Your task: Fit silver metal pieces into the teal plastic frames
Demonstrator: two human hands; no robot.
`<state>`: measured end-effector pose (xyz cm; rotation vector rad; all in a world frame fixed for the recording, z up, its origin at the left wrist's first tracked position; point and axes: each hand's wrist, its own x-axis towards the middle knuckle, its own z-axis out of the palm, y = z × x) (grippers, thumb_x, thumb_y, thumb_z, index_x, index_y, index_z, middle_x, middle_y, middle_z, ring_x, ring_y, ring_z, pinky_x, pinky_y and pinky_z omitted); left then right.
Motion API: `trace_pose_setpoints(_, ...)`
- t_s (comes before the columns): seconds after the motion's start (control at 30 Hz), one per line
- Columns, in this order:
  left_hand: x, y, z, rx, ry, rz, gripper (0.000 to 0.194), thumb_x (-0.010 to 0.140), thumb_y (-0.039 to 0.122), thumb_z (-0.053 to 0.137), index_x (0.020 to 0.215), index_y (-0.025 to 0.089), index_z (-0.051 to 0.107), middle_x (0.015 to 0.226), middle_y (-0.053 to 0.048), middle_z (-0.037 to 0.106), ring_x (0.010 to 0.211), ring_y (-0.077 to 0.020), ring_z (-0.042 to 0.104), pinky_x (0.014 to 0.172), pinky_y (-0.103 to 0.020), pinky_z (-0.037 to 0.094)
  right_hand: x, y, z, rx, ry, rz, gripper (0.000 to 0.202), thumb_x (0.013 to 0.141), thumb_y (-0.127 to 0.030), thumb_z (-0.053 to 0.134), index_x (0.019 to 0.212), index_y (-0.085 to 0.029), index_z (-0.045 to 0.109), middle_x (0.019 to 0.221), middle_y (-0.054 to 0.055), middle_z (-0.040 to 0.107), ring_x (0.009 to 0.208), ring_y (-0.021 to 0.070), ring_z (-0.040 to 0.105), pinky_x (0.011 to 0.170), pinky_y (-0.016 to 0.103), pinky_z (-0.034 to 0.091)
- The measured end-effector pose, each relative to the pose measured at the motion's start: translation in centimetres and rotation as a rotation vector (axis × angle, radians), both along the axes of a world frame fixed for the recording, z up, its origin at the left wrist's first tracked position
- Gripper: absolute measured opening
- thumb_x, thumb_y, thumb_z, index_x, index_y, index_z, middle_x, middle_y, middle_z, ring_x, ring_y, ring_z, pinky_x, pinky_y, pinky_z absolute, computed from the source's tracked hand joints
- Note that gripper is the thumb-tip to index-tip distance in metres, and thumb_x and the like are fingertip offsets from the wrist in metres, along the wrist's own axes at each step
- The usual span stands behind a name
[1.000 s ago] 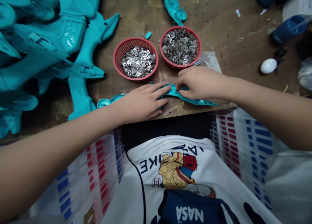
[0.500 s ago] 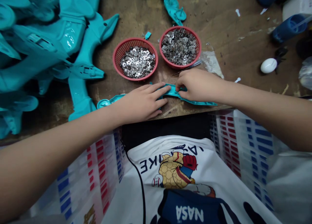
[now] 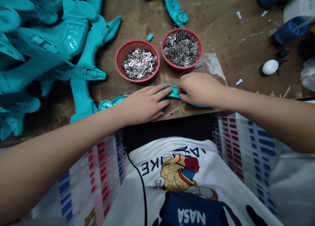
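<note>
A long turquoise plastic part [image 3: 174, 92] lies along the front edge of the wooden table, its round end showing left of my left wrist. My left hand [image 3: 147, 103] rests flat across it with the fingers spread. Over the part's right section, my right hand [image 3: 197, 88] has its fingertips pinched together against the plastic; whatever they hold is hidden. Just beyond my hands stand two red baskets, the left basket [image 3: 118, 66] with shiny flat metal pieces [image 3: 140, 64] and the right basket [image 3: 201, 49] with small metal clips [image 3: 180, 48].
Turquoise plastic parts [image 3: 83, 42] are heaped at the left. Another turquoise part [image 3: 169, 4] lies at the back. A thin pointed tool [image 3: 189, 69] sits beside the right basket. Blue cups [image 3: 290, 30] and a white egg-shaped object [image 3: 270, 67] stand at the right.
My right hand has turned slightly, and its back now covers more of the part's right end. My left hand stays in place. The view has shifted a little.
</note>
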<state>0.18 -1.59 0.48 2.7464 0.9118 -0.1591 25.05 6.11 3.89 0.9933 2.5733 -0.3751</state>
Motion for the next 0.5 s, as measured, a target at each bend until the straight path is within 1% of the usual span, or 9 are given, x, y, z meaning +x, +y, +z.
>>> trace_pose_setpoints(0.1,0.0,0.0,-0.1,0.005,0.003,0.002,0.045,0.115,0.031,0.062,0.154,0.013,0.077,0.189,-0.023,0.047,0.176,-0.0453,0.046,0.141,-0.065,0.049,0.0,0.4,0.0,-0.034,-0.011,-0.02,0.022,0.108,-0.023,0.071,0.116,-0.014,0.09,0.114,0.018,0.083,0.099,0.0318,0.076,0.078,0.035,0.049)
trace_pose_setpoints(0.2,0.0,-0.1,-0.3,0.001,-0.007,0.002,0.045,0.115,0.032,0.063,0.153,0.013,0.077,0.189,-0.023,0.047,0.176,-0.0451,0.046,0.141,-0.065,0.049,0.2,0.8,0.0,-0.063,0.016,-0.009,0.021,0.107,-0.021,0.07,0.114,-0.016,0.09,0.109,0.014,0.084,0.096,0.0298,0.075,0.076,0.035,0.046)
trace_pose_setpoints(0.33,0.0,-0.2,-0.4,0.001,0.002,-0.008,0.046,0.116,0.035,0.063,0.153,0.013,0.077,0.19,-0.022,0.046,0.178,-0.0442,0.045,0.142,-0.063,0.049,0.6,1.5,-0.2,-0.113,0.032,0.038,0.019,0.105,-0.018,0.071,0.111,-0.018,0.089,0.108,0.012,0.084,0.094,0.0286,0.074,0.075,0.035,0.044)
trace_pose_setpoints(0.43,0.0,-0.2,-0.5,0.009,0.009,-0.009,0.045,0.117,0.036,0.062,0.152,0.012,0.077,0.19,-0.022,0.045,0.178,-0.0437,0.044,0.143,-0.062,0.048,1.1,2.1,-0.3,-0.169,0.041,0.099,0.017,0.102,-0.014,0.073,0.108,-0.018,0.089,0.106,0.011,0.084,0.092,0.0276,0.074,0.08,0.035,0.046)
trace_pose_setpoints(0.5,0.0,-0.2,-0.5,0.01,0.003,-0.011,0.045,0.117,0.036,0.063,0.152,0.011,0.077,0.19,-0.022,0.045,0.178,-0.0442,0.044,0.143,-0.062,0.048,1.5,2.7,-0.4,-0.193,0.064,0.134,0.021,0.1,-0.013,0.072,0.11,-0.018,0.089,0.105,0.009,0.085,0.091,0.0266,0.074,0.082,0.035,0.047)
